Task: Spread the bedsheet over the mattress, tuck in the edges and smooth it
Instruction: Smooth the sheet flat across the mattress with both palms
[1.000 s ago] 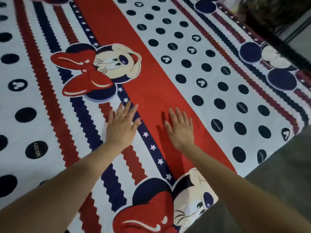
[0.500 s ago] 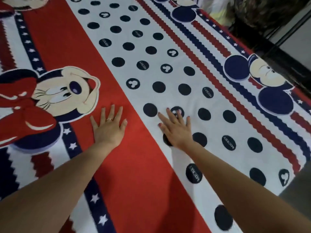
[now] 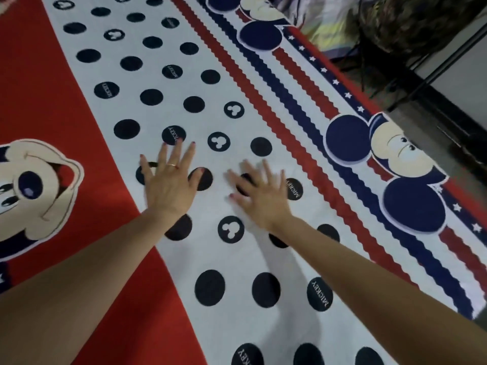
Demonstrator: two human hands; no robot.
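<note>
While lying flat under both hands, the white, red and navy cartoon-print cotton bedsheet (image 3: pixel 237 83) is running lengthwise away toward upper right; the left hand (image 3: pixel 168 184) and right hand (image 3: pixel 259 197) are pressing open-palmed, fingers spread, the right nearer the striped border. Black dots are reading "MICKEY".

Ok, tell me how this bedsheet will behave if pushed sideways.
The bedsheet looks thin and floppy, so it would probably bunch rather than slide whole. Both flat hands, left hand and right hand, likely pin it down.
</note>
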